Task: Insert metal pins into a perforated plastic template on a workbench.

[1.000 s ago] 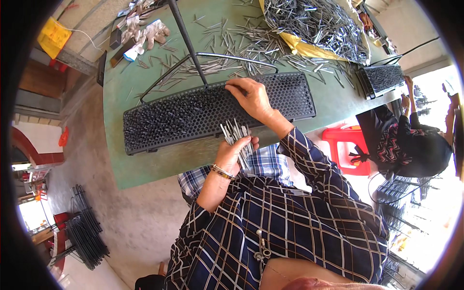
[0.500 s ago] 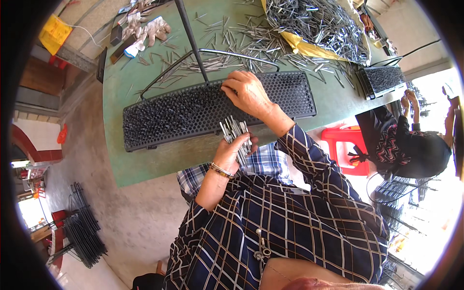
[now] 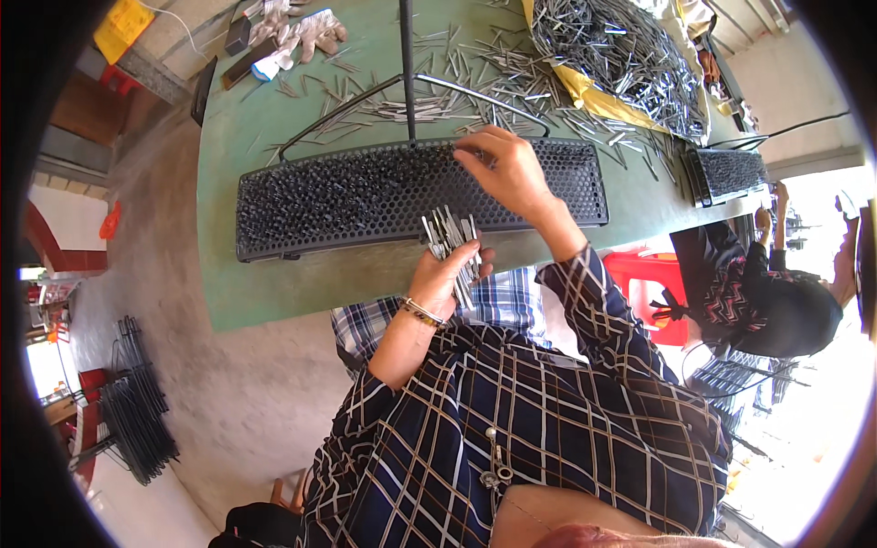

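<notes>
A long black perforated head (image 3: 557,183), with a pole and two thin braces at its far side, lies across the green table in front of me. Dark pieces stand packed in the holes of its left part, while bare holes show toward its right. Below its near edge, my left hand (image 3: 438,274) is closed round a bundle of thin metal strips (image 3: 448,235), their ends fanned upward. Over the middle of the perforated head, my right hand (image 3: 507,169) has its fingers curled toward the thumb. Whatever lies between those fingertips is too small to make out.
Loose strips (image 3: 393,110) lie scattered over the far table (image 3: 224,210). A heap of strips (image 3: 626,59) sits on yellow-edged sacking. Gloves (image 3: 315,35) lie far left. At the right, another person (image 3: 781,292) works beside a second perforated head (image 3: 731,173) and a red stool (image 3: 649,283).
The view has shifted and turned slightly. My right hand has lifted a little off the perforated head, its fingers still curled. My left hand keeps the bundle of strips.
</notes>
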`<state>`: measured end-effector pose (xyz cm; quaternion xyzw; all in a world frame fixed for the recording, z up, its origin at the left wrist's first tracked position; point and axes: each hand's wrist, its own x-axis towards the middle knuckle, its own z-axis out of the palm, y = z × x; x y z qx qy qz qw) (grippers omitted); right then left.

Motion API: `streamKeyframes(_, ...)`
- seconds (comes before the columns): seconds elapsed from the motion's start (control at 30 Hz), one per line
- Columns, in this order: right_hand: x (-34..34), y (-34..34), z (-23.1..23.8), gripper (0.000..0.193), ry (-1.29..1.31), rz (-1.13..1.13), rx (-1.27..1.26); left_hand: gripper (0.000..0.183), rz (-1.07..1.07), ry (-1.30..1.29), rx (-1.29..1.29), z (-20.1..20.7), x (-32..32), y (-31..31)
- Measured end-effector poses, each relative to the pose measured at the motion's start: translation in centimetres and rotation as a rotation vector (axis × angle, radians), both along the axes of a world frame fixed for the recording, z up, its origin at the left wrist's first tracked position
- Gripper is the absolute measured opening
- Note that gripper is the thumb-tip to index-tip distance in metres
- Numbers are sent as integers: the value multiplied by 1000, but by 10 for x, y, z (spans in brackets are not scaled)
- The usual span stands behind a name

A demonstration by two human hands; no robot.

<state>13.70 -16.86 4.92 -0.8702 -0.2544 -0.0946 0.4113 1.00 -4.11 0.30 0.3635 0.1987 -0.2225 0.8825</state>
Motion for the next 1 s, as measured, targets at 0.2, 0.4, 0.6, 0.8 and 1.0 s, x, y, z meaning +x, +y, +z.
streamKeyframes(0.2, -34, -17, -4, 23, 517, 216, 39, 18, 69, -32, -33, -1, 5, 3)
streamKeyframes(0.4, -38, -18, -5, 22, 729, 131, 223, 20, 95, -24, -46, 4, 5, 0)
streamKeyframes(0.6, -28, -18, -1, 23, 678, 6, 314, 18, 120, 24, -37, 0, 6, 2)
streamKeyframes(0.8, -2, -2, -3, 23, 211, -183, 368, 21, 80, 23, -3, -1, 5, -3)
streamKeyframes(1.0, 4, 5, -10, 18, 117, -164, 245, 23, 67, 26, -21, -6, 0, -2)
